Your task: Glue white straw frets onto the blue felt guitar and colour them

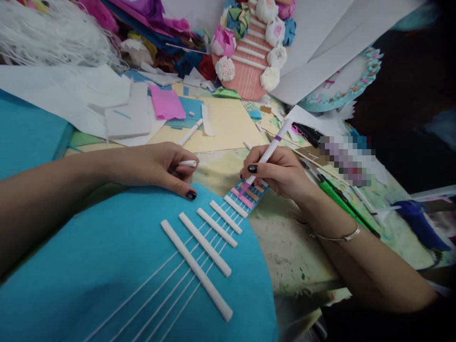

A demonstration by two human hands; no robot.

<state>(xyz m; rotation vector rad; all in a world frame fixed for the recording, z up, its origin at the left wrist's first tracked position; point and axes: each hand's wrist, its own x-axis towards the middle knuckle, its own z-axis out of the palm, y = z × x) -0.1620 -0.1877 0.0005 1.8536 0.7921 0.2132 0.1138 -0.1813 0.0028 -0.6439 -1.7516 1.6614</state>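
A blue guitar-shaped paper piece fills the lower view, with thin white strings and white crossbars on it. Towards its narrow end, a crossbar is coloured pink, and others beyond it look orange. My right hand grips a white felt-tip marker with a purple band, its tip down on the pink crossbar. My left hand rests at the blue edge, fingers curled around a white tube like a marker cap. Its thumb lies along the blue paper.
A flower-trimmed pink piece stands at the back. White string and crumpled coloured paper lie at back left. A pink paper square and cream sheet are behind my hands. To the right lie a green cutter and blue glue gun.
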